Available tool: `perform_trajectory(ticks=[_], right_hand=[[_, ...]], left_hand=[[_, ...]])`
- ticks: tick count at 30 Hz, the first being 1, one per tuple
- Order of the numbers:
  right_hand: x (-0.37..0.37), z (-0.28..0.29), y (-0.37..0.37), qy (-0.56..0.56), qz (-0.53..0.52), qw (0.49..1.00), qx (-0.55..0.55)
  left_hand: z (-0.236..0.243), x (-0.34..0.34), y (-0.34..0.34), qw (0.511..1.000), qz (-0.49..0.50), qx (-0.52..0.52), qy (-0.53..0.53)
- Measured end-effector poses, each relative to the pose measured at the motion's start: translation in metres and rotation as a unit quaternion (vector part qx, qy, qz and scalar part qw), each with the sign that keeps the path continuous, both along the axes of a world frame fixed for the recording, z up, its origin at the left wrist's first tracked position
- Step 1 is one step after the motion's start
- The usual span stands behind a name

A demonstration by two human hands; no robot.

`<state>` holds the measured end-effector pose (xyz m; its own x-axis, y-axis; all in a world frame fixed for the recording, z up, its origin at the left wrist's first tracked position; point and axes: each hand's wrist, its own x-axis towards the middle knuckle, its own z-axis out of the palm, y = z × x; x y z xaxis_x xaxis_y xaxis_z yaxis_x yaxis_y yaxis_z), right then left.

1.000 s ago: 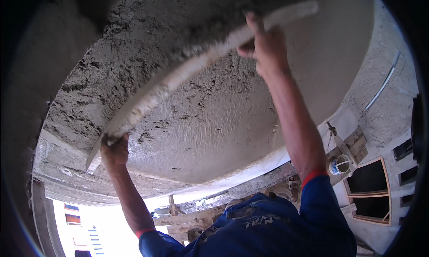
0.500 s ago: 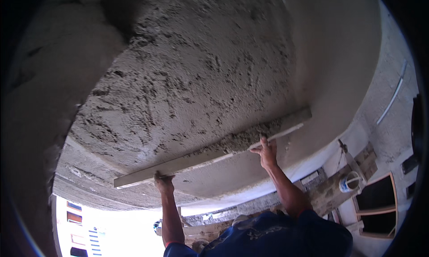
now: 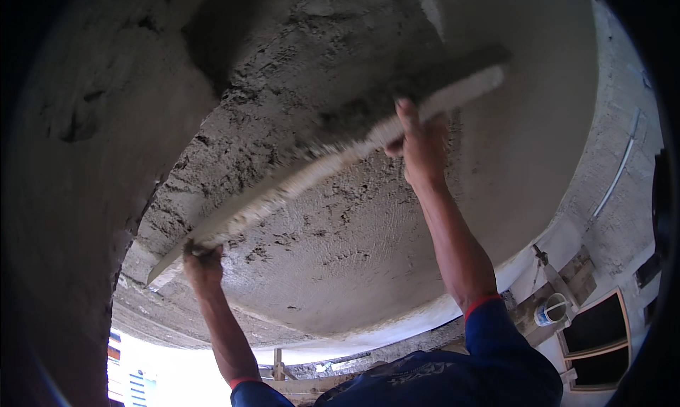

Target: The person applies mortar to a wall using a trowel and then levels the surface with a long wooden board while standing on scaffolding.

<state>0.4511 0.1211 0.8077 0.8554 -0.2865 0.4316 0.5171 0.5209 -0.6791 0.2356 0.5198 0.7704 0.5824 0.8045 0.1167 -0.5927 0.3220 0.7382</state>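
Note:
A long straightedge [image 3: 312, 180] lies slantwise across the wet grey plaster [image 3: 312, 244], its right end higher in the picture and slightly blurred. My left hand [image 3: 204, 267] grips it near its lower left end, fingers closed on the edge. Toward the other end, my right hand [image 3: 425, 151] holds the bar with the thumb pointing up along it. Plaster has gathered along the bar's upper side. Above it the coat is rough and pitted; below, it looks flatter with scattered small holes.
A dark rough concrete edge [image 3: 85, 195] fills the left side. Smoother plaster [image 3: 528, 159] curves off to the right. At the lower right are a white bucket [image 3: 551, 309], wooden planks [image 3: 577, 279] and a wood-framed window [image 3: 595, 336]. A pale pipe [image 3: 616, 170] runs along the right wall.
The straightedge has moved up the picture across the plaster and tilted more steeply, its right end rising most. Both hands have gone with it, the left one also shifting left.

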Motion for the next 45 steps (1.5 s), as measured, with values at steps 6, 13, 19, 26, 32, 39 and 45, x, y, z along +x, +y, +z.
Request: perform_trajectory(ticks=[6,13,19,26,32,39,45], right_hand=[[0.014,0.096,-0.005,-0.110,-0.007,0.994,-0.022],[0.003,0.166,-0.005,-0.074,0.013,0.997,-0.016],[-0.002,0.131,-0.031,-0.112,0.123,0.986,-0.015],[-0.051,-0.004,-0.094,-0.037,0.184,0.982,-0.032],[-0.069,-0.140,-0.156,0.133,0.212,0.968,0.014],[-0.059,-0.268,-0.245,0.157,0.337,0.929,-0.002],[-0.039,-0.304,-0.294,0.212,0.392,0.894,-0.050]], left_hand=[[0.070,0.005,-0.031,1.000,0.002,0.010,-0.013],[0.107,0.006,0.002,0.998,-0.015,-0.051,-0.034],[0.078,-0.006,-0.015,0.998,-0.017,-0.046,-0.032],[-0.036,-0.067,-0.078,0.997,-0.075,-0.016,0.007],[-0.156,-0.094,-0.143,0.992,-0.085,-0.068,0.057],[-0.281,-0.115,-0.227,0.981,-0.052,-0.152,0.109],[-0.363,-0.125,-0.293,0.928,0.062,-0.364,0.045]])
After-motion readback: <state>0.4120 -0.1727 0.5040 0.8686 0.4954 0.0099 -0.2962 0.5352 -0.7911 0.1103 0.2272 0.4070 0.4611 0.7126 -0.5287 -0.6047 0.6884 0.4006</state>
